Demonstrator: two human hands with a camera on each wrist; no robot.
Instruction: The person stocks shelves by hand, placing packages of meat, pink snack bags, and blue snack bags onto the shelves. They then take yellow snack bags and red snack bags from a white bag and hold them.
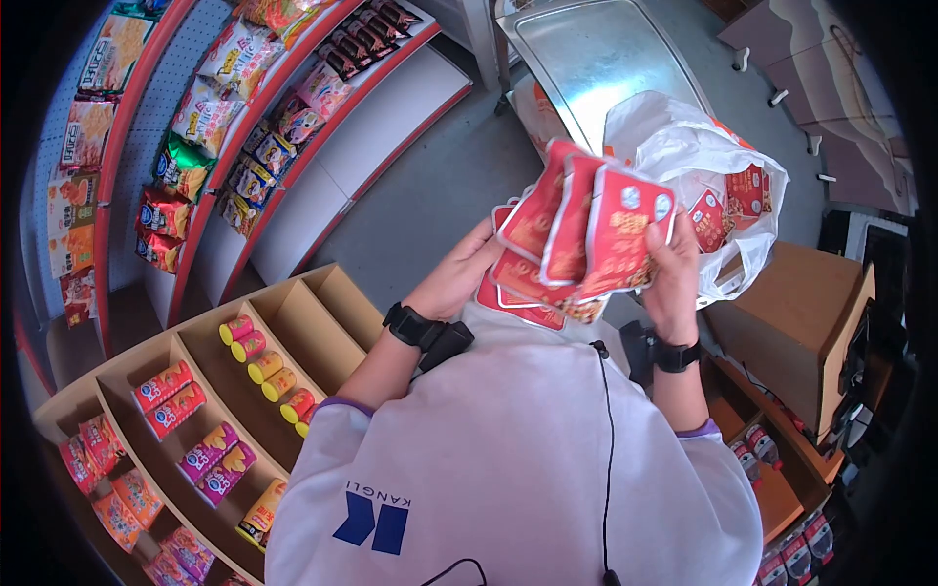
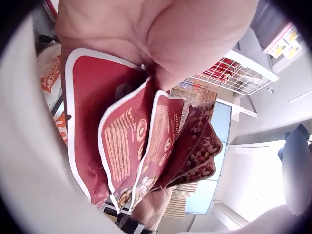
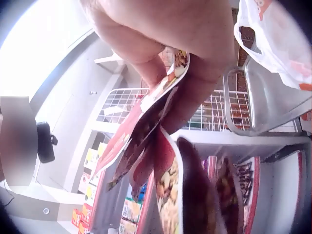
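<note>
Both hands are gripping a fanned stack of red snack packets [image 1: 576, 239] — left hand [image 1: 454, 278] underneath, right hand [image 1: 672, 283] pinching the outer edge — beside a white plastic bag [image 1: 684, 146].

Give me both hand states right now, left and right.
Left hand: holds the fan of red snack packets.
Right hand: grips the same packets at their right side.

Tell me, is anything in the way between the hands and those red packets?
Nothing visible is. The left hand and the right hand both grip the fanned red packets directly. The white plastic bag sits beyond them, not between.
</note>
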